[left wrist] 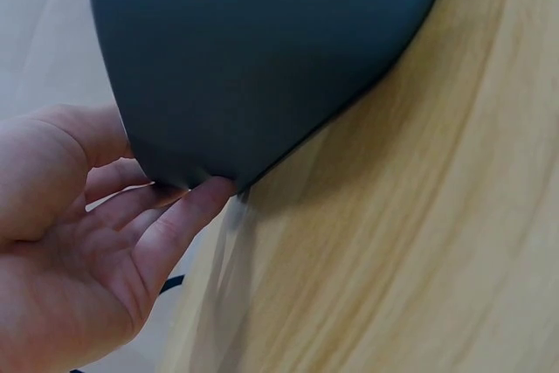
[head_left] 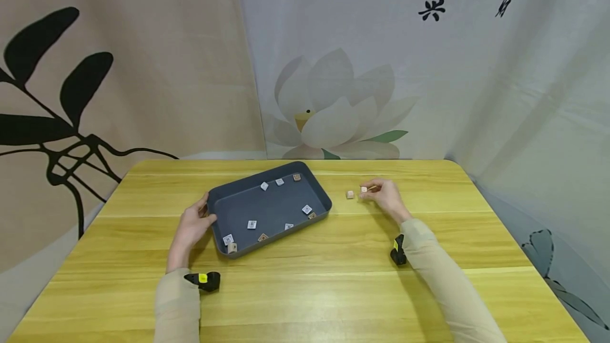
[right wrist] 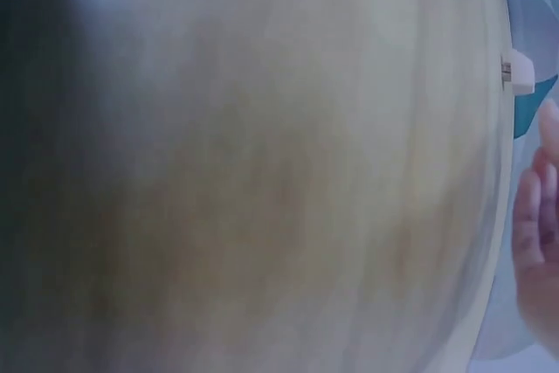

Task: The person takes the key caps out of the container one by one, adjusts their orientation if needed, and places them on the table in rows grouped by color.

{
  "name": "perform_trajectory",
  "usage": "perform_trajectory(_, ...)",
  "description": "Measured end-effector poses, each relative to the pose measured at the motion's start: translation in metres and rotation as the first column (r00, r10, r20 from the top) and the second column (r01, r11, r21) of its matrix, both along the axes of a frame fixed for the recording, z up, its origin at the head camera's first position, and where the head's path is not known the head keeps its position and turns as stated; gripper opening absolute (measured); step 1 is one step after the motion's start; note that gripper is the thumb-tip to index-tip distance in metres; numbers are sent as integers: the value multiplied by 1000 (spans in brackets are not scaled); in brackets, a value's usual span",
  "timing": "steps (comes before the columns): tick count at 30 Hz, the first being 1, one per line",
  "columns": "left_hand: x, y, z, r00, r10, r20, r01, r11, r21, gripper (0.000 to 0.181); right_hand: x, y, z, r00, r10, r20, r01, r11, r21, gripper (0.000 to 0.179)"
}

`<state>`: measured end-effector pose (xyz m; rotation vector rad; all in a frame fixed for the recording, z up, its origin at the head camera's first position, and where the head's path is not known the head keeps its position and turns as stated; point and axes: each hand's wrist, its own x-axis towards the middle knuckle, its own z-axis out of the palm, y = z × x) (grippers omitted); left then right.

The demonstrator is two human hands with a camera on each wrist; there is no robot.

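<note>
My left hand (head_left: pixel 191 226) grips the left end of a dark grey rectangular tray (head_left: pixel 281 205), its thumb at the rim. In the left wrist view the tray's plain outer side (left wrist: pixel 262 50) fills the top, and fingers of the left hand (left wrist: pixel 96 224) reach its lower edge. To the right of the tray, my right hand (head_left: pixel 386 197) pinches a small pale wooden cube (head_left: pixel 364 189) between thumb and fingers. Just left of those fingertips, a second wooden cube (head_left: pixel 350 195) lies on the table. Only part of the right hand (right wrist: pixel 540 224) shows at the right wrist view's edge.
Several small cubes lie scattered inside the tray, among them a white-faced cube (head_left: pixel 251 224) with dark printed marks and a brown-faced cube (head_left: pixel 297 177). The wooden table (head_left: pixel 305 290) ends at a printed curtain (head_left: pixel 343 68) behind it.
</note>
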<state>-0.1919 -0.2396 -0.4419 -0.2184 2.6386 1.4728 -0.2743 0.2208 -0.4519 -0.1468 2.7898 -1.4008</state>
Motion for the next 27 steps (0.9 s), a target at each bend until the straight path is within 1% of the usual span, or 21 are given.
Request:
perform_trajectory(5,-1,-1,0,1000,2,-5,-2,1000,-1,69,-3,-2,-2,1000,5,22,-6,997,73,28)
perform_trajectory(10,-2,-1,1,1000,-5,-17,5,1000,1,69,-4,-6,-1,999,9,43,-13,994,110,26)
perform_trajectory(16,-1,1,2,1000,-7,-18,7,1000,17,69,-5,-7,1,998,16,54,-22,994,106,26)
perform_trajectory(21,-1,1,3,1000,-5,-16,5,1000,8,69,-5,-8,1,998,32,53,-37,995,95,26)
perform_trajectory(27,-1,-1,0,1000,-2,-10,2,1000,10,69,-6,-9,-1,997,45,62,-51,994,99,28)
